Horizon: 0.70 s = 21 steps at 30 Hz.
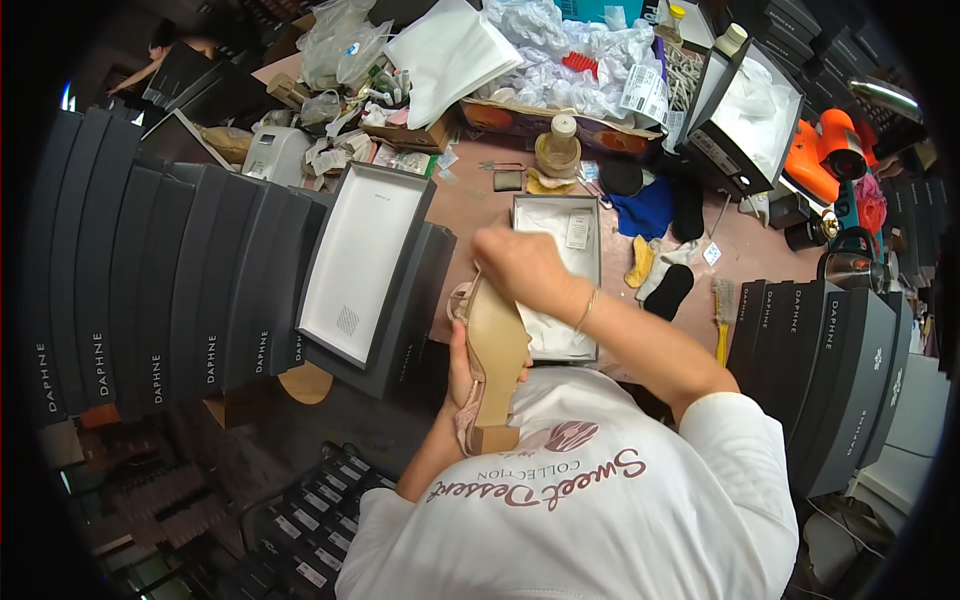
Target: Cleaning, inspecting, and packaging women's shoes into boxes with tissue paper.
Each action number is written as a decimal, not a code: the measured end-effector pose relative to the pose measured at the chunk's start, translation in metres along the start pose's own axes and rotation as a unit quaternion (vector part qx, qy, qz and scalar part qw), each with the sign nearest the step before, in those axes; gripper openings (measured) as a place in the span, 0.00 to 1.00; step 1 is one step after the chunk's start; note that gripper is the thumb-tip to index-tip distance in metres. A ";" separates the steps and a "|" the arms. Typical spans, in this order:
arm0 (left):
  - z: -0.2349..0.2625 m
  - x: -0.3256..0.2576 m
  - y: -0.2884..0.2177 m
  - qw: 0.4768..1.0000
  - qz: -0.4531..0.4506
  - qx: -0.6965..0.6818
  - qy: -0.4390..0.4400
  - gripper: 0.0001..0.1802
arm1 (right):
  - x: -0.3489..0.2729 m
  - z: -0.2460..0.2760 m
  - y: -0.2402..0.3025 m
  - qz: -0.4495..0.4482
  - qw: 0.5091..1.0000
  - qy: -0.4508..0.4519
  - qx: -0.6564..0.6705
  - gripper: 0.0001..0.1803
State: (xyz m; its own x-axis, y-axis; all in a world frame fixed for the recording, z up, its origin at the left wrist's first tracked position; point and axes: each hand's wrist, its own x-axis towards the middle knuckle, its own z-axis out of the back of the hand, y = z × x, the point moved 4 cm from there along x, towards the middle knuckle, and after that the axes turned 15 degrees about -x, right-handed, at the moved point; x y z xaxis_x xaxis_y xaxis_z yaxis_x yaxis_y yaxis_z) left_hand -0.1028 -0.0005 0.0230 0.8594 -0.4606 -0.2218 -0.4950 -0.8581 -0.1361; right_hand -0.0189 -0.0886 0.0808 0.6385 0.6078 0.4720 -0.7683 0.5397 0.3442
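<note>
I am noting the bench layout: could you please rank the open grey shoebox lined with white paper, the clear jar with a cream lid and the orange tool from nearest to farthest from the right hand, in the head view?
From the right hand:
1. Open grey shoebox lined with white paper, directly beneath it.
2. Clear jar with a cream lid, beyond the box.
3. Orange tool, far right.

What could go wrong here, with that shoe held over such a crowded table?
1. The left hand grips the beige heeled shoe only at its side while the right hand works at the toe; it might slip.
2. The open shoe box sits close to a capped bottle; a careless elbow could perhaps tip it.
3. The box lid leans on stacked dark boxes and may slide off.
</note>
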 end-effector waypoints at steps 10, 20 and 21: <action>0.015 -0.002 0.004 0.989 -0.058 0.009 -0.139 0.39 | -0.020 0.001 -0.011 -0.026 0.998 0.053 -0.028 0.08; -0.004 0.012 0.005 0.948 -0.097 -0.104 -0.284 0.41 | -0.071 0.020 0.024 0.147 0.989 0.017 0.024 0.09; 0.009 0.012 0.002 0.976 -0.058 -0.077 -0.197 0.41 | -0.065 0.017 0.008 0.144 0.989 0.025 0.026 0.10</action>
State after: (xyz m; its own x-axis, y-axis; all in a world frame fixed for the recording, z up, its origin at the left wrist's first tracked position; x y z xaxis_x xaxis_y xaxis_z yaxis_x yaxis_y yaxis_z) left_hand -0.0947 -0.0053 0.0112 0.7779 -0.2615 -0.5714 -0.3461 -0.9373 -0.0422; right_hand -0.0676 -0.1336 0.0670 0.3935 0.7608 0.5161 -0.9190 0.3108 0.2425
